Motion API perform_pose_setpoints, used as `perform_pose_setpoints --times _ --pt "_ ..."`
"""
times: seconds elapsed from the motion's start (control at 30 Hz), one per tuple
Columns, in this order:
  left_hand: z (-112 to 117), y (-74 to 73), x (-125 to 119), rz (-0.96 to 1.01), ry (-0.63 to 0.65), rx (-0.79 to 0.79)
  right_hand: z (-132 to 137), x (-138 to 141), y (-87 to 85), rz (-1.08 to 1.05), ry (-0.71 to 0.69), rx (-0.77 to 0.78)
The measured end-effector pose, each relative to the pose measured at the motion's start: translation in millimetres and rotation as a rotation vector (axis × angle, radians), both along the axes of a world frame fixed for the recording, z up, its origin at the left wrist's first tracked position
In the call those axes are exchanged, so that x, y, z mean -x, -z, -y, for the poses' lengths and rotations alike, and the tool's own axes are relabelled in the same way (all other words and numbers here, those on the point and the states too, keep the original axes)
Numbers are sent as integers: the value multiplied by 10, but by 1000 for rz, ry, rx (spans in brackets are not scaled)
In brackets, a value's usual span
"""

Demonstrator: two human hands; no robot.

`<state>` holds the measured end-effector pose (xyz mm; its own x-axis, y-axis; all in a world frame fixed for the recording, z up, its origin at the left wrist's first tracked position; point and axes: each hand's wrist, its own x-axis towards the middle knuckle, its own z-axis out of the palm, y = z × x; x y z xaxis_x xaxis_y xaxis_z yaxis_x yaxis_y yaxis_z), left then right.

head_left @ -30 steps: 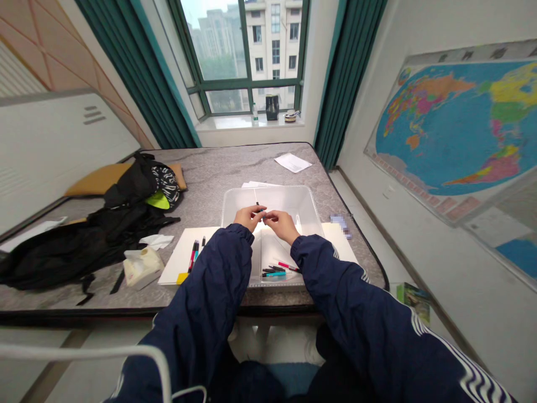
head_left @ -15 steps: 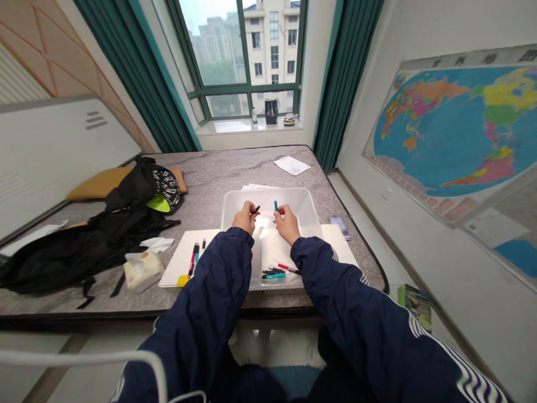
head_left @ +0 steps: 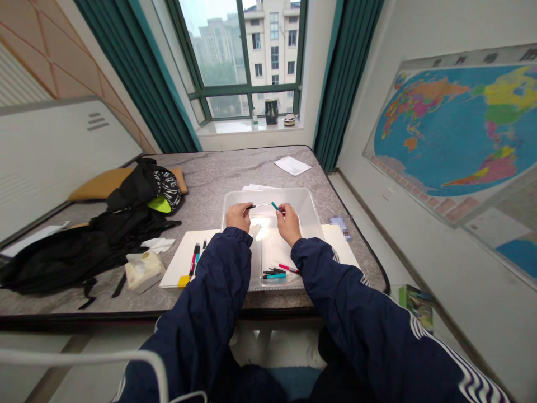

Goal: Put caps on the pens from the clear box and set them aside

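Note:
Over the clear plastic bin (head_left: 312,210), my left hand (head_left: 239,216) pinches a black pen part (head_left: 251,207) with a thin pale refill (head_left: 263,205) sticking out to the right. My right hand (head_left: 289,225) grips a teal pen barrel (head_left: 275,206), tilted up to the left. The refill's far end lies at or very near the barrel's upper end; whether it is inside I cannot tell. In the bin's near right part lie several loose pen parts: black pieces (head_left: 273,271), a teal piece (head_left: 276,276) and a red piece (head_left: 287,268).
Left of the bin, several pens (head_left: 194,258) and a yellow pad (head_left: 183,281) rest on a white sheet (head_left: 178,263). A tissue pack (head_left: 145,270) and black backpack (head_left: 104,240) lie further left. Paper (head_left: 292,165) sits toward the window on the grey table (head_left: 226,168).
The refill in my left hand has swung down from an upward slant to nearly level. The teal barrel has tipped from upright toward the left, bringing its end to the refill's.

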<state>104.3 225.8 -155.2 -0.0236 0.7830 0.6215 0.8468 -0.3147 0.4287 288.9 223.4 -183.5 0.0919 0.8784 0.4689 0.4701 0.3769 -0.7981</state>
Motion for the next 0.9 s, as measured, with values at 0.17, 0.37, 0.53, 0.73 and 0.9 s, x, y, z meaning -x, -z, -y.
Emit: perform_pose_setpoints --times 0.17,0.37,0.53,0.73,0.9 --pt "-2 -12 7 4 -12 -30 -22 -9 53 14 12 13" --pt "-5 1 5 -13 -2 -7 -5 -14 40 33 0 18" --pt "26 -27 3 -62 -28 26 55 -1 3 100 -29 33" --pt "79 -59 -2 -114 -14 85 113 27 47 226 -23 77" --pt "81 -14 -23 -122 -29 129 154 39 82 355 -59 82"
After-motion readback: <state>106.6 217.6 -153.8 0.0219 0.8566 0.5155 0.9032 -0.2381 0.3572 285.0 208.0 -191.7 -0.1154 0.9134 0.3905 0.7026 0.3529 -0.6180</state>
